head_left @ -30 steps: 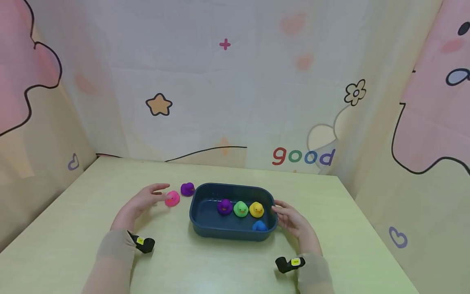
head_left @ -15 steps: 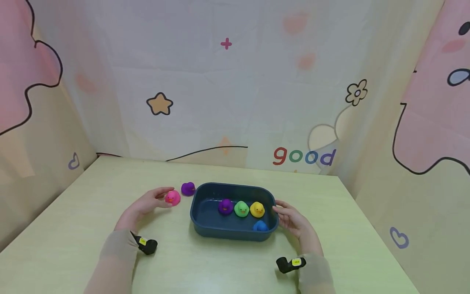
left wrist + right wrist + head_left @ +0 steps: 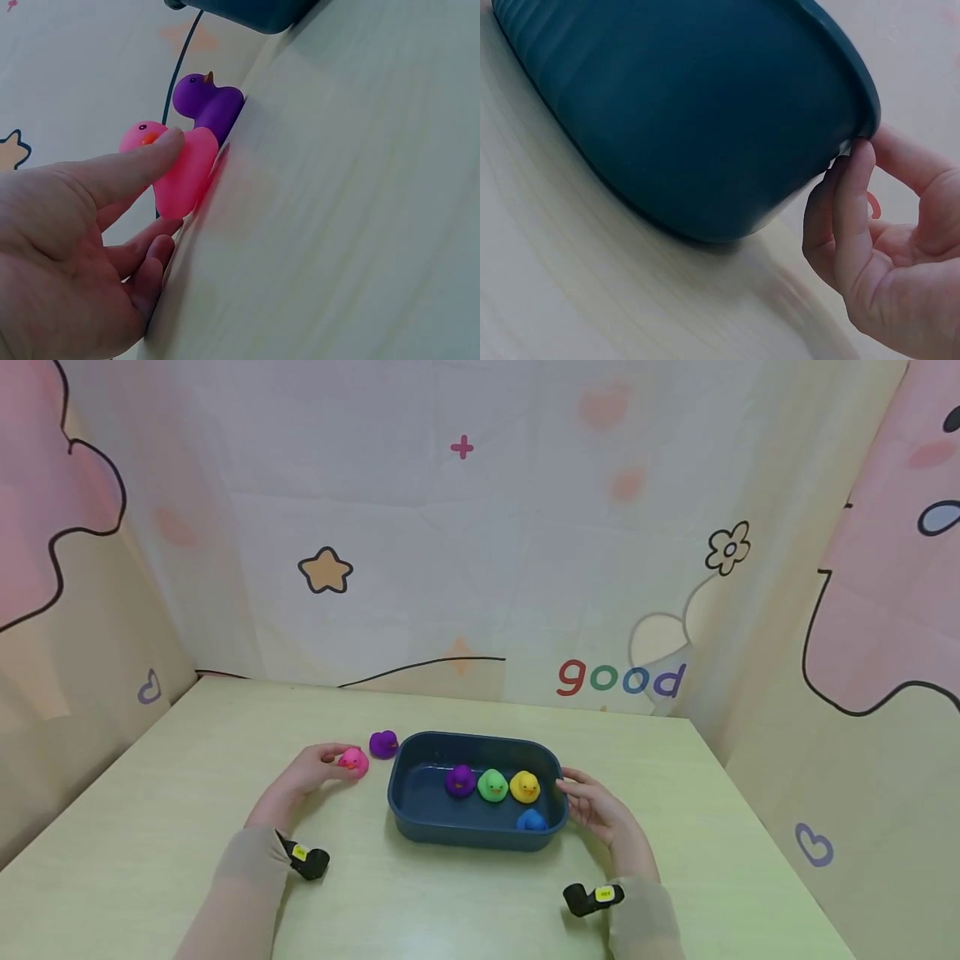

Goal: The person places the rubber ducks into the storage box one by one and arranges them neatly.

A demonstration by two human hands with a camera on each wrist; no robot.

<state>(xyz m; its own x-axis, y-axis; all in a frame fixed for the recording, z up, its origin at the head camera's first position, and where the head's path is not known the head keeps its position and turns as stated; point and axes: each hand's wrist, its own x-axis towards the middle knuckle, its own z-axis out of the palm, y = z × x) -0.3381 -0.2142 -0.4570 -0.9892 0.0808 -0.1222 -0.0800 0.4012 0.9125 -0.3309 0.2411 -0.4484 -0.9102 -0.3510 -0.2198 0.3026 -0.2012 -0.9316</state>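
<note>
A pink rubber duck is pinched between the thumb and fingers of my left hand. In the left wrist view my thumb lies across the pink duck's side, and its base is close to the tabletop. Just behind it sits a purple rubber duck, outside the dark blue basin. My right hand grips the basin's right end by the rim, with fingertips tucked under the lip in the right wrist view. Inside the basin are a purple duck, a green duck, a yellow duck and a blue duck, partly hidden by the front wall.
The basin stands on a pale wooden table, near its middle. A printed curtain hangs along the table's back and both sides. Each wrist wears a small black camera, such as the left camera.
My left hand has reached forward and closed its thumb and fingers on the pink duck, which has barely shifted. My right hand and the basin keep their place.
</note>
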